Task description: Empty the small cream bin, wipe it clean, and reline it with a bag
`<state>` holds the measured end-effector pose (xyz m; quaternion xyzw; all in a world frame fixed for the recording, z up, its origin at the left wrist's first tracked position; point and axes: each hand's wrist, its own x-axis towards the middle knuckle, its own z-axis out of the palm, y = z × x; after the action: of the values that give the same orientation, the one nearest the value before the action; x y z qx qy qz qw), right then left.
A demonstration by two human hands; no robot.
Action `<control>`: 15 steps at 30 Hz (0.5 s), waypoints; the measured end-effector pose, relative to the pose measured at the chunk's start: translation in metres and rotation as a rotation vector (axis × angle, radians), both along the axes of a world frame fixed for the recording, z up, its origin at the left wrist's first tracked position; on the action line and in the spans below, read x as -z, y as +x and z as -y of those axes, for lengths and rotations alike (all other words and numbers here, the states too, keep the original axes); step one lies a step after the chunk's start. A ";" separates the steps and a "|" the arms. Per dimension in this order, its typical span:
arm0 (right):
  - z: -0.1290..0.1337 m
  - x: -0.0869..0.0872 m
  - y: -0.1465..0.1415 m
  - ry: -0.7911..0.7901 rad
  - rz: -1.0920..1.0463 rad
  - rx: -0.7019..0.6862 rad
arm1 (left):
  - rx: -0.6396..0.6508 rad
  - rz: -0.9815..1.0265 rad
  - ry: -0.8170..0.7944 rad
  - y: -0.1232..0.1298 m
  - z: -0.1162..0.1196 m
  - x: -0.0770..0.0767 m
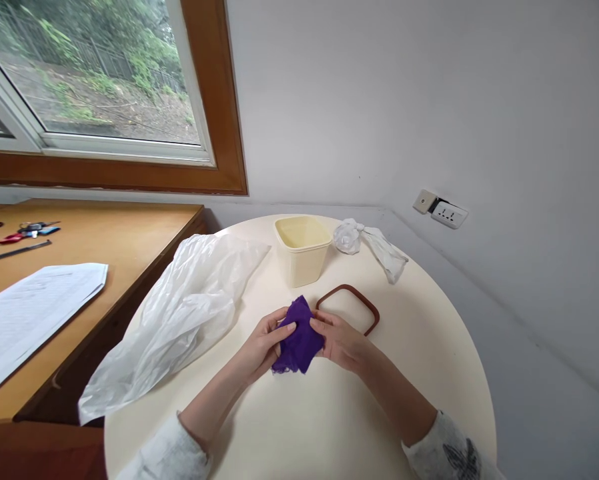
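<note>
A small purple cloth [299,340] with frayed edges is held up between both hands over the round table. My left hand [265,343] pinches its left side, thumb on top and fingers behind. On the other side my right hand [340,339] grips the right edge the same way. Just beyond the hands stands a cream plastic bin [302,260], upright, its inside partly visible. A brown rounded-square ring [372,308] lies flat by my right hand, partly hidden behind it.
A large clear plastic bag [184,313] spreads over the table's left side and hangs past its edge. A knotted white bag [379,247] lies at the back right. Papers [39,307] and keys [32,230] rest on the wooden desk [129,230] at left.
</note>
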<state>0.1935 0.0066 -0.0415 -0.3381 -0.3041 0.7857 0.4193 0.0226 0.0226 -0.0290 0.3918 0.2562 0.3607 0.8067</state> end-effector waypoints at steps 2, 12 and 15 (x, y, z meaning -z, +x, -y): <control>-0.001 0.001 0.002 0.011 0.005 -0.018 | 0.035 0.001 -0.006 -0.001 0.000 -0.001; 0.001 -0.018 0.011 0.214 -0.103 0.093 | -0.308 -0.300 0.237 0.001 -0.009 0.010; 0.001 -0.022 0.012 0.206 -0.113 0.164 | -0.435 -0.312 0.255 -0.001 -0.012 0.015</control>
<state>0.2056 0.0056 -0.0192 -0.2723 -0.3305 0.7312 0.5309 0.0213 0.0350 -0.0443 0.4764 0.4076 0.4898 0.6058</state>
